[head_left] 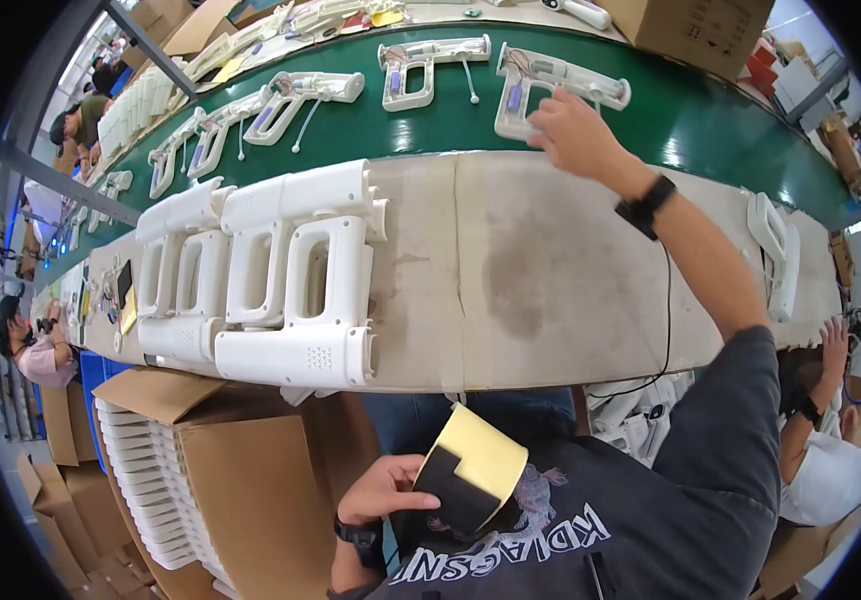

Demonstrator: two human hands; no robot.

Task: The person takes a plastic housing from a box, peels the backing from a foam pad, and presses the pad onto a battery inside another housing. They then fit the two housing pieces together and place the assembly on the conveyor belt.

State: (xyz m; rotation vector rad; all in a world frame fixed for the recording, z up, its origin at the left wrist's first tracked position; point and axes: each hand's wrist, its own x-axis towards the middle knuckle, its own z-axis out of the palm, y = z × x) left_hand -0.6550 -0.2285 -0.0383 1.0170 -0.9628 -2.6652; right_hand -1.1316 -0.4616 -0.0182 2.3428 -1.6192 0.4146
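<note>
Low at my waist, my left hand (391,490) grips a curled pale-yellow backing sheet (491,455) that carries a black patch (456,490), thumb on the black part. My right hand (581,140) reaches far over the bench, fingers bent together at the handle of an open white handle-shaped housing (556,75) on the green belt. Wires and a purple part show inside that housing. Whatever lies between the right fingertips is too small to make out. Another open housing (421,75) lies to its left.
Closed white housings (301,270) stand in rows on the bench (541,270), left of centre. One more white housing (773,255) sits at the right end. Several open ones line the green belt (381,125). A cardboard box (251,490) of white parts stands lower left. People work on both sides.
</note>
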